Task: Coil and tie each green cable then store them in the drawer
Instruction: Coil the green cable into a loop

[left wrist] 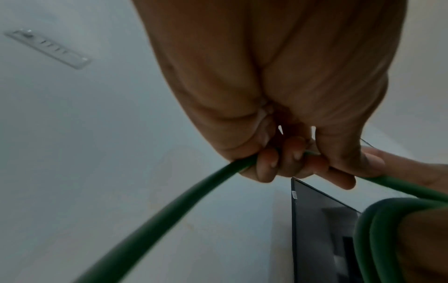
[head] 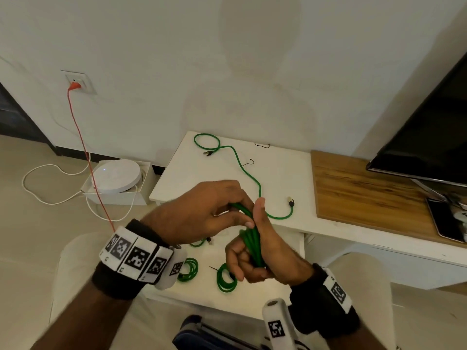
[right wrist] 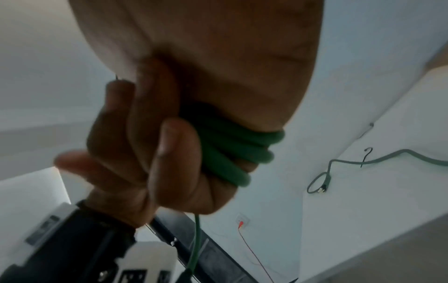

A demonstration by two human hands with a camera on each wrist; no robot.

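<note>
Right hand (head: 255, 251) grips the looped green cable (head: 251, 242); left hand (head: 209, 210) pinches its strand.

White tabletop (head: 283, 173): loose green cable (head: 249, 173) snakes across it, loop at far end, plugs at both ends. Two thin black ties (head: 262, 145) near far edge and beside cable middle. Wooden board (head: 361, 198) adjoins on right; TV stand foot and phone (head: 444, 221) on it. Open drawer (head: 252, 296) below front edge: two green coils (head: 226, 278) on its white floor, another black tie just beside them. Floor (head: 32, 218) left: white box (head: 118, 195) with round white device on top, white cord looped beside.
</note>
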